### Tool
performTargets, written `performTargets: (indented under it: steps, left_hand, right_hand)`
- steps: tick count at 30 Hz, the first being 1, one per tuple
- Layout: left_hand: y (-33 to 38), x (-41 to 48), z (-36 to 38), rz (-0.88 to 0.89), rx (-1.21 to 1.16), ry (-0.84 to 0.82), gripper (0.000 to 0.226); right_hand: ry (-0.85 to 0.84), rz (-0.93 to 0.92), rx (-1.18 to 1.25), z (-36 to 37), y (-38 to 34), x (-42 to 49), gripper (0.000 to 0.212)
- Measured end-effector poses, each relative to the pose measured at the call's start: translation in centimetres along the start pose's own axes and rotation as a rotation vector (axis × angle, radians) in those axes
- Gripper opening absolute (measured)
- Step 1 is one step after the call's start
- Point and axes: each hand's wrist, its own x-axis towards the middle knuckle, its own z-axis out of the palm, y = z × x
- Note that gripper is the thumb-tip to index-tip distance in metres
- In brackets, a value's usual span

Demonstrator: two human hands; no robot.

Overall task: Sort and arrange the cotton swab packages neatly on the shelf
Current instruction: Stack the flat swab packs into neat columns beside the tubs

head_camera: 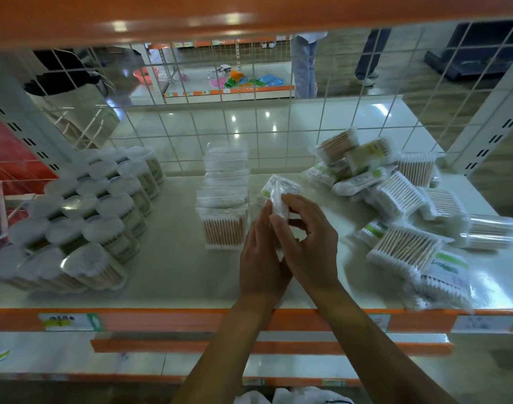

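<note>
Above the middle of the white shelf (168, 269), my left hand (259, 258) and my right hand (307, 237) together hold one clear bag of cotton swabs (278, 193). Right-hand fingers curl round its lower end; the left hand lies against its left side, fingers fairly straight. Just left of the hands stands a neat row of square swab packs (224, 205), running back toward the wire grid. Round tubs of swabs (98, 205) fill the shelf's left part in ordered rows. A loose heap of mixed swab packs (401, 199) covers the right part.
A white wire grid (278, 126) closes the shelf's back. An orange beam (249, 13) runs overhead and an orange price rail (191, 319) lines the front edge. Lower shelves sit below. People's legs (303, 65) and a farther shelf show beyond the grid.
</note>
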Motion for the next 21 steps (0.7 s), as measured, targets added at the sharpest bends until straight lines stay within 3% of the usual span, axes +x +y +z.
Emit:
performTargets:
  steps: [11, 16, 21]
  left_hand:
    - [-0.6, 0.1, -1.7, -0.193, -0.151, 0.032, 0.033]
    - [-0.5, 0.2, -3.2, -0.227, -0.291, 0.033, 0.034]
    - [-0.9, 0.0, -3.5, -0.235, -0.265, 0.095, 0.046]
  right_hand:
    - [-0.038, -0.066, -0.006, -0.3, 1.1, -0.4, 0.033]
    - [-0.157, 0.019, 0.037, 0.2, 1.3, -0.6, 0.039]
    - [-0.216, 0.074, 0.072, 0.6, 1.1, -1.1, 0.049]
